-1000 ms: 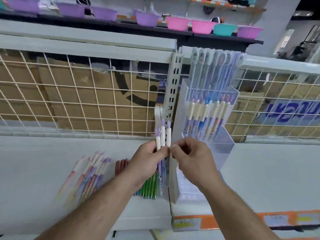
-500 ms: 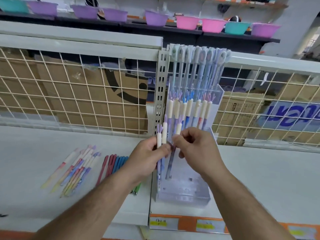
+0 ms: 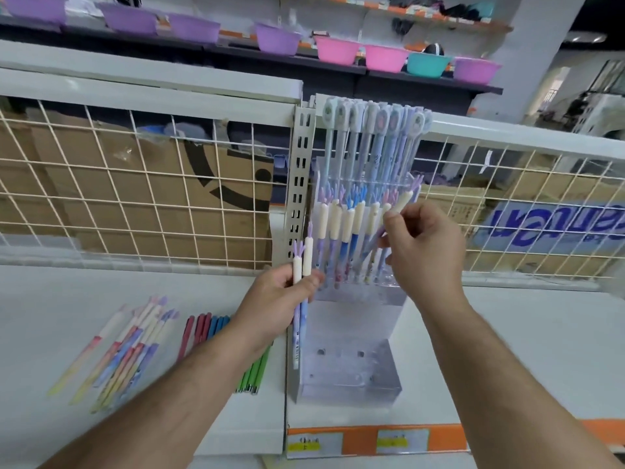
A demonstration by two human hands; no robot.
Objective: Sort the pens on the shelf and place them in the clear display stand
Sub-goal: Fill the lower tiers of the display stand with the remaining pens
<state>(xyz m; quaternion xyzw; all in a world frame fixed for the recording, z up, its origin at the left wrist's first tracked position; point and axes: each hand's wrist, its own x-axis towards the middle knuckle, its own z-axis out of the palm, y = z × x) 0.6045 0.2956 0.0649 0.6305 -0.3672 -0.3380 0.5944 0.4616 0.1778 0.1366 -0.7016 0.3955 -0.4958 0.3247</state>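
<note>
- The right hand [image 3: 426, 245], right of centre, has its grip closed in a pinch of thumb and fingertips on one cream-capped pen [image 3: 402, 202]. The pen is tilted, eared top up and tip aimed down at the right end of the middle row, probably to drop into the next free slot.
- The left hand [image 3: 280, 299], at centre, has its grip curled round two matching pens [image 3: 302, 264], held upright just left of the stand, likely as a ready supply.
- The clear display stand [image 3: 351, 370] sits on the white shelf [image 3: 67, 299]. Its middle tier holds a row of like pens [image 3: 345, 225], its back tier holds taller pens [image 3: 372, 140], and its front holes look unfilled.
- At lower left, pastel pens [image 3: 128, 346], red and blue pens [image 3: 203, 328] and green pens [image 3: 253, 374] lie grouped by kind, seemingly awaiting their turn.
</note>
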